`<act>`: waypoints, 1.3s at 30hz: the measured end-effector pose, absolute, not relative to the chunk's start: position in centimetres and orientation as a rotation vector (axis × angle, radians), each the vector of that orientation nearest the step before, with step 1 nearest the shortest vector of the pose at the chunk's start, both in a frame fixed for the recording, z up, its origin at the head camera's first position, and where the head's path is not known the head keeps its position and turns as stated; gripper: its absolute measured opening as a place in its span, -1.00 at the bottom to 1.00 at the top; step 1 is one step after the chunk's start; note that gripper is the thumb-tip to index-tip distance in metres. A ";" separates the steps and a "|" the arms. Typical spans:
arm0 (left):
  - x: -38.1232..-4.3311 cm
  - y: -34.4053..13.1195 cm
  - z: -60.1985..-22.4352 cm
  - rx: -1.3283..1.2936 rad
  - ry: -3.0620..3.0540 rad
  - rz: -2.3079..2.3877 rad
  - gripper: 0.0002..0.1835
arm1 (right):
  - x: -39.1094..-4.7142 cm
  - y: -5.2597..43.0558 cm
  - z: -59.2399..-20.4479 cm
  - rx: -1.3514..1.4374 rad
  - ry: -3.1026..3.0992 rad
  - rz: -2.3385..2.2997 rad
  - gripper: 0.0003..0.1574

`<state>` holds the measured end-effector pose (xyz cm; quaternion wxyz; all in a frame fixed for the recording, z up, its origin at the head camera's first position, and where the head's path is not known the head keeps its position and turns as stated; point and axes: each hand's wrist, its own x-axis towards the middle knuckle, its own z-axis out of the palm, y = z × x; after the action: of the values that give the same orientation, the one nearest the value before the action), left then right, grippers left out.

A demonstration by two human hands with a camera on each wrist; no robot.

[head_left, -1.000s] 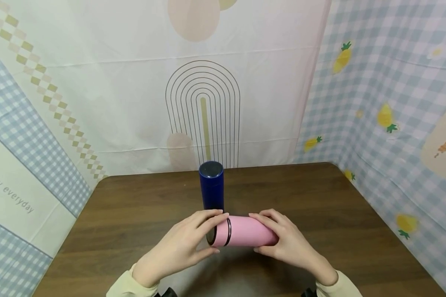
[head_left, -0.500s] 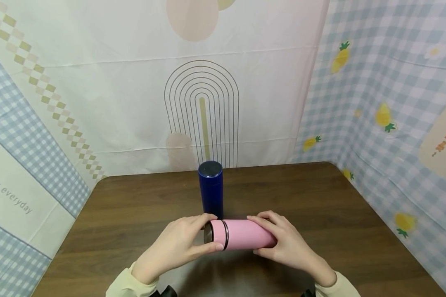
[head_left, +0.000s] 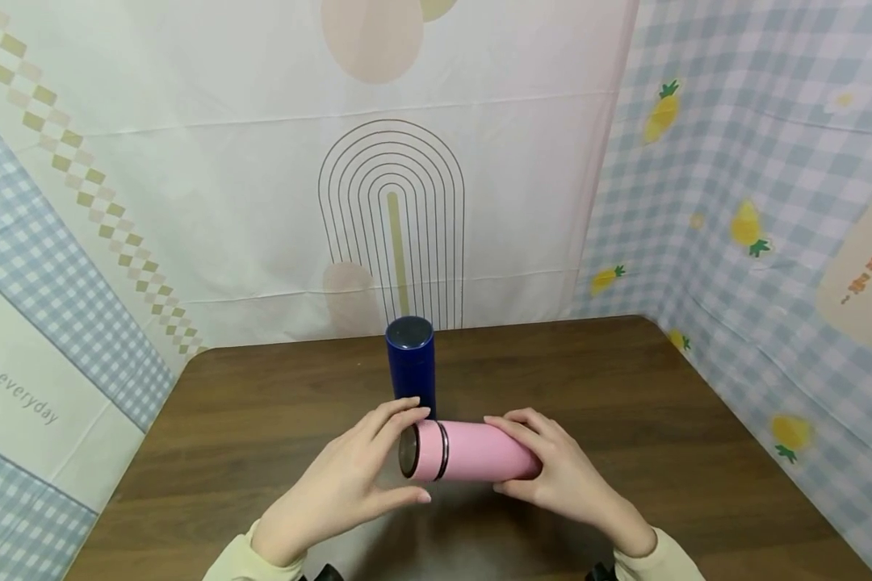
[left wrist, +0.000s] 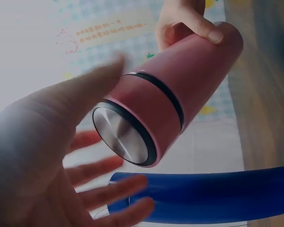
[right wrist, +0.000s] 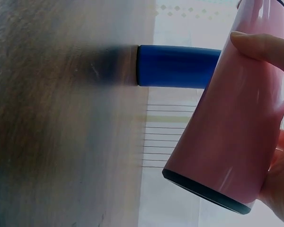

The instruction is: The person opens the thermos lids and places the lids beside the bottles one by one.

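Note:
A pink thermos bottle (head_left: 483,450) lies sideways above the table, its lid end with a metal disc toward the left. My right hand (head_left: 563,472) grips its body near the base, thumb on the near side and fingers on the far side. Around the lid (left wrist: 144,118) my left hand (head_left: 349,476) is spread, thumb and fingers wide apart; the thumb stands off the lid in the head view. The left fingers look blurred in the left wrist view. Behind the pink bottle a blue thermos bottle (head_left: 412,367) stands upright, its lower part partly hidden by the left fingers.
The brown wooden table (head_left: 276,403) has rounded far corners. A patterned cloth (head_left: 262,202) hangs behind it, and a checked cloth with pineapples (head_left: 734,161) hangs along the right side. Another checked cloth (head_left: 44,202) borders the left side.
Half a second ago my left thumb and fingers pinched the lid; now they are spread off it. The right hand keeps its grip, and the pink bottle has shifted only slightly.

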<state>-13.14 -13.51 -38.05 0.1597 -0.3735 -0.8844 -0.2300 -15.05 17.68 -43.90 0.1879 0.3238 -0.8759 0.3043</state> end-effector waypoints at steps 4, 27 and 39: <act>-13.3 -13.5 -37.9 -1.175 -2.444 -0.656 -0.04 | -15.2 17.7 -43.8 0.906 -2.467 0.915 0.08; -13.4 -13.4 -38.1 -0.844 -2.639 -0.626 -0.33 | -15.2 17.5 -43.8 0.948 -2.461 0.919 0.07; -13.3 -13.8 -37.7 -1.008 -2.481 -0.676 -0.15 | -15.3 17.4 -43.9 0.936 -2.466 0.918 0.07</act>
<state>-13.28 -13.82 -37.66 0.1885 -0.3584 -0.8821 -0.2404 -15.34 17.44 -43.91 0.1733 0.3302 -0.8696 0.3236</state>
